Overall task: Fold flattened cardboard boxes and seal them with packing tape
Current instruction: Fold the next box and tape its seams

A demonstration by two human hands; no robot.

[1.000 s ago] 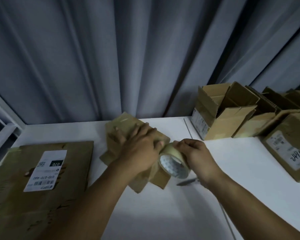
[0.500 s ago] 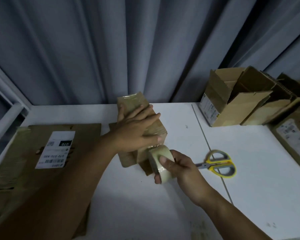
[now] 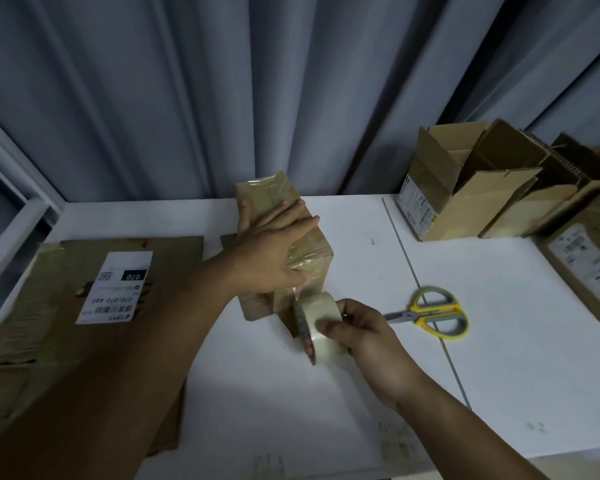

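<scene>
A person works at a white table (image 3: 499, 358); the left hand (image 3: 274, 254) lies flat with straight fingers, pressing on the top of a small cardboard box (image 3: 321, 268) that stands mid-table towards the back edge; the right hand (image 3: 364, 337) curls round a roll of clear tape (image 3: 321, 323), held just beside the box's near corner, and a short strip seems to run from roll to box. The step looks like sealing the top seam; it probably goes best if the strip stays taut while the roll is drawn down the near face, the flat palm smoothing the tape behind it; yellow-handled scissors (image 3: 433, 315) lie near the right hand for the cut. At the back right stands an open box (image 3: 465, 202), flaps up, its inside in shadow, so any contents cannot be told; more open boxes crowd against it; a labelled box (image 3: 586, 265) sits at the far right. A flattened sheet of cardboard (image 3: 49, 306) with a white label lies at the left.
</scene>
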